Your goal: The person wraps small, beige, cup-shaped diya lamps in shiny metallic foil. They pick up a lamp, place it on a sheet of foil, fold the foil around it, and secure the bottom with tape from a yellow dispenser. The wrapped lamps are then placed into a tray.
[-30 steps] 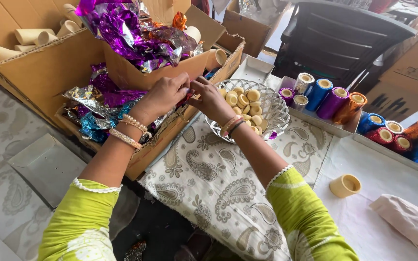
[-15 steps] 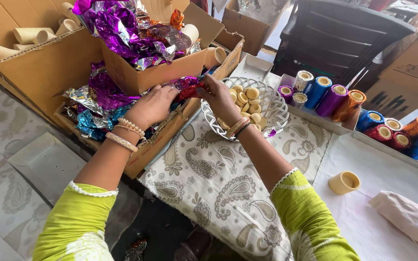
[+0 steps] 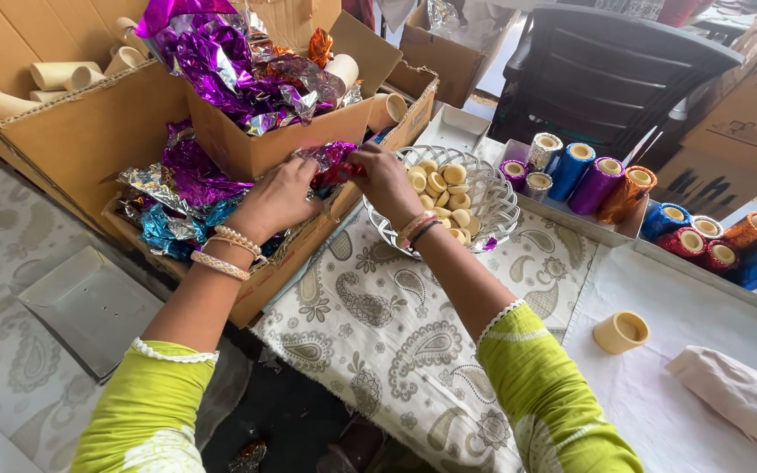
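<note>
**Small foil-wrapped piece held between both hands above the box edge**

Paisley cloth (image 3: pixel 378 324) covers the worktop, and cardboard boxes stand along its left side. Both hands meet over the corner of the low box (image 3: pixel 247 298). The left hand (image 3: pixel 278 200) and the right hand (image 3: pixel 387 180) each close their grip on one end of a small red foil piece (image 3: pixel 336 173), fingers pinched tight, with nothing else in them. The piece sits in the air between the hands, just beside the wire basket (image 3: pixel 492 206).

I judge the foil piece very light, thin and crinkly. It is soft, it will crush easily and it may be a little slippery, so the twisted ends are the good place to hold it, with fingertips only.

The wire basket holds many pale round pieces (image 3: pixel 444 188). The upper box (image 3: pixel 256 144) is full of purple foil (image 3: pixel 221 61), and the low box has blue, silver and purple foil scraps. A shallow tray (image 3: pixel 589 223) behind the basket carries coloured foil rolls (image 3: pixel 597 184) standing upright. One empty cream ring (image 3: pixel 621 331) lies alone on the white cloth.
</note>
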